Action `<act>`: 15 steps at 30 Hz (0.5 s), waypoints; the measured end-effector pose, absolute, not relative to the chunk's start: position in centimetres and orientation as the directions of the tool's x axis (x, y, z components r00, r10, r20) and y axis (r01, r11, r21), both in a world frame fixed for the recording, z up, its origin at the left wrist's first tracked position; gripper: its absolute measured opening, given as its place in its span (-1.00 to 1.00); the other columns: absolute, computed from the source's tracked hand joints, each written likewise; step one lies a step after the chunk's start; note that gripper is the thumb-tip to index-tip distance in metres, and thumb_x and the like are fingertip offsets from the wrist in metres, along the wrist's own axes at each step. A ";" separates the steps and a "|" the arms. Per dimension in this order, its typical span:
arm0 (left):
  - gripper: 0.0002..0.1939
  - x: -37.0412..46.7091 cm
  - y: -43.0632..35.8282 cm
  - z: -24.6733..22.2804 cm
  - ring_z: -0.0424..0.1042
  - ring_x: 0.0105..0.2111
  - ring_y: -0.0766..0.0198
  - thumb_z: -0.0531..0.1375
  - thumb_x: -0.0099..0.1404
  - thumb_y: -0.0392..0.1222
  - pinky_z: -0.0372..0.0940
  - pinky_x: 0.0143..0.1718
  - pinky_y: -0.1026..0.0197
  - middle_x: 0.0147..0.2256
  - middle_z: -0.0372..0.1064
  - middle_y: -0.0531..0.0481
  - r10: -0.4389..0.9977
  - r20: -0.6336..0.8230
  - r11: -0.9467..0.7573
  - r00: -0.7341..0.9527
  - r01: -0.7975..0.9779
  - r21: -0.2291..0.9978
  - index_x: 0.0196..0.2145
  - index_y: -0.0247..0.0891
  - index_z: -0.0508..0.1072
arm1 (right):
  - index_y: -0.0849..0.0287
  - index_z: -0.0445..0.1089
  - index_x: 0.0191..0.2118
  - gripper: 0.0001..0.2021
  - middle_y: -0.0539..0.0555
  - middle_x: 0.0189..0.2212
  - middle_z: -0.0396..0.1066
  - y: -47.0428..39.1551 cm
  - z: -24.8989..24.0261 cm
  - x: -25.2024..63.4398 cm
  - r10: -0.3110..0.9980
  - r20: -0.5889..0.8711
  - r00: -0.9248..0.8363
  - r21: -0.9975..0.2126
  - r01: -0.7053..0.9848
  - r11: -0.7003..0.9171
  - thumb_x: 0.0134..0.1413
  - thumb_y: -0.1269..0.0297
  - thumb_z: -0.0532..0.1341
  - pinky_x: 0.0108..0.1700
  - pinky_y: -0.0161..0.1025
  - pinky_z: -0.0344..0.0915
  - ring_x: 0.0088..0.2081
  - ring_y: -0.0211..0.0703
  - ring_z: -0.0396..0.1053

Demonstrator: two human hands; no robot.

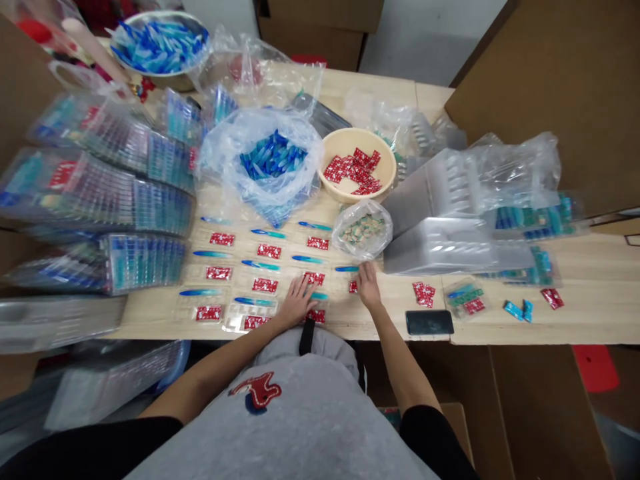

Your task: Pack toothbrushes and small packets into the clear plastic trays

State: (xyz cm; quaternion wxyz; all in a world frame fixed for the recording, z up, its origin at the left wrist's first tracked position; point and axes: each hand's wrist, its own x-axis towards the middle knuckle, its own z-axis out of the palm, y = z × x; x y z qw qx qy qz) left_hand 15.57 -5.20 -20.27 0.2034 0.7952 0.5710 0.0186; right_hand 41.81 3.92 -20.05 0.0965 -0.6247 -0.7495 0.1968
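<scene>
Nearest the body, at the front edge of the worktop (380,327): left hand (296,301) laid flat, fingers spread wide, pressing on a clear blister tray (240,319) and holding nothing. Right hand (369,285) just beside it, fingers narrowed toward a red sachet (353,287) at the tray row's right end; grasp not confirmed, cannot tell from this view. Dark phone (429,322) noted close to the right forearm at the worktop edge. Across the middle band: rows of trays already carrying red sachets (269,251) and blue-green pens (268,233), laid side by side and touching. Just beyond the right hand: small clear bag of pale tablets (362,230), mouth open. Further back: tan bowl of red sachets (357,165) beside an open plastic bag of blue pens (273,157); stacked filled packs (95,193) to the left, empty tray stacks (440,220) to the right, a metal bowl of blue pens (160,47) at the far corner. Risks, as judged: light trays likely to slide or lift under an uneven press, spilling seated items; phone liable to be knocked off by a forearm sweep; tablet bag liable to tip if brushed on a reach toward the bowl.
</scene>
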 end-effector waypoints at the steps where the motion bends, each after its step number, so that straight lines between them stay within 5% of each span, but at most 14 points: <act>1: -0.38 15.6 -5.2 -20.4 -0.17 0.33 -0.12 0.05 0.38 0.03 -0.16 0.29 -0.18 0.30 -0.17 -0.39 0.917 -0.204 -0.261 0.343 0.902 0.345 0.29 -0.35 0.19 | 0.54 0.27 0.18 -0.48 0.41 0.24 0.07 3.8 -20.4 41.8 0.975 -0.090 -0.205 -0.418 0.896 0.150 0.21 0.29 -0.03 0.31 0.11 -0.12 0.30 0.13 -0.04; 4: -0.37 15.9 -4.4 -19.6 -0.10 0.31 -0.17 0.06 0.38 0.00 -0.10 0.26 -0.22 0.28 -0.13 -0.46 0.926 -0.151 -0.261 0.346 0.876 0.404 0.26 -0.47 0.21 | 0.55 0.22 0.21 -0.43 0.44 0.25 0.02 3.4 -20.6 41.6 0.984 -0.025 -0.178 -0.431 0.890 0.150 0.21 0.21 -0.01 0.30 0.24 -0.21 0.32 0.20 -0.08; 9: -0.56 18.4 2.4 -13.1 0.01 0.28 0.02 -0.06 0.43 -0.19 0.03 0.25 -0.07 0.22 0.06 -0.38 0.892 0.275 -0.450 0.359 0.648 0.614 0.13 -0.48 0.34 | 0.49 0.33 0.09 -0.52 0.45 0.20 0.12 1.1 -18.7 39.1 0.984 0.129 -0.123 -0.511 0.842 0.173 0.28 0.19 -0.05 0.28 0.21 -0.08 0.28 0.14 0.02; 12: -0.62 21.3 9.1 -9.7 0.20 0.15 0.19 -0.07 0.40 -0.35 0.11 0.22 0.07 0.08 0.27 -0.26 0.880 0.121 -0.392 0.458 0.560 0.729 0.09 -0.44 0.35 | 0.35 0.41 -0.03 -0.61 0.35 0.04 0.32 -1.6 -17.3 36.6 0.973 0.160 -0.163 -0.584 0.779 0.227 0.30 0.23 -0.05 0.16 0.04 0.22 0.11 0.01 0.28; 15: -0.70 24.4 15.4 -9.2 0.29 0.05 0.13 0.02 0.33 -0.42 0.18 0.15 0.06 -0.03 0.35 -0.24 0.856 0.009 -0.363 0.517 0.588 0.723 -0.05 -0.47 0.44 | 0.29 0.42 -0.07 -0.66 0.27 -0.09 0.42 -3.8 -16.0 34.3 0.968 0.156 -0.199 -0.646 0.720 0.252 0.30 0.26 -0.03 0.04 -0.11 0.36 -0.02 -0.07 0.40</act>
